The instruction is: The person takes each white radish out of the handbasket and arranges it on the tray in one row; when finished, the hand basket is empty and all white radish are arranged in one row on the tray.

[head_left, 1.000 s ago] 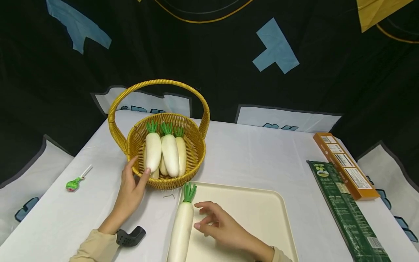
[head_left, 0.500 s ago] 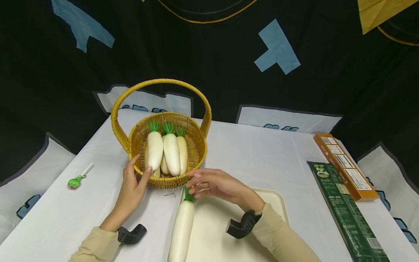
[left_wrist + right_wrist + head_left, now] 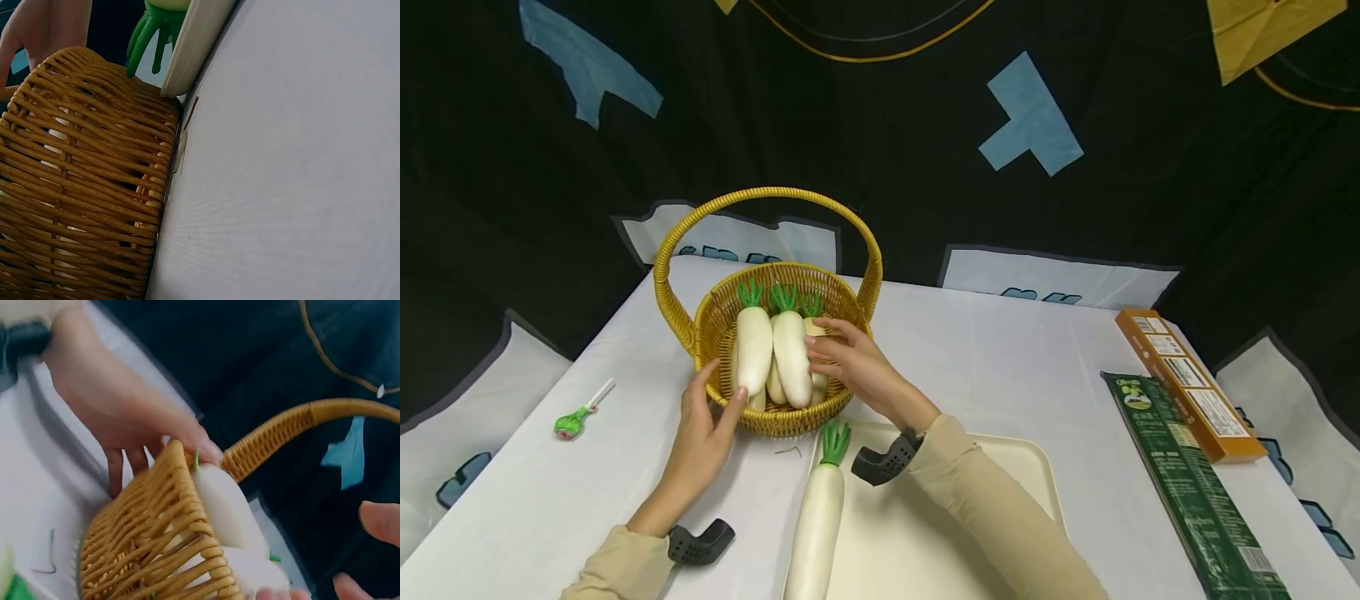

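A yellow wicker basket [image 3: 778, 423] with a tall handle holds several white radishes [image 3: 754, 354] with green tops. My left hand [image 3: 700, 437] grips its near left rim; in the right wrist view the thumb lies over the rim and the other fingers are outside. Inside the basket's right side, my right hand [image 3: 861, 367] is beside the middle radish [image 3: 792, 358], its fingers spread and loosely bent. Whether they touch it cannot be told. A longer white radish [image 3: 816, 533] lies along the left edge of a cream tray [image 3: 917, 517], in front of the basket.
On the right lie a green packet [image 3: 1187, 475] and an orange box [image 3: 1195, 383]. A green-wrapped lollipop [image 3: 572, 422] lies at the left. A small bent wire-like piece [image 3: 788, 451] is between basket and tray. A dark printed cloth [image 3: 887, 142] hangs behind the table.
My right hand has moved from above the tray, forward and up over the basket's near rim, to the radishes inside. My left hand has stayed on the rim.
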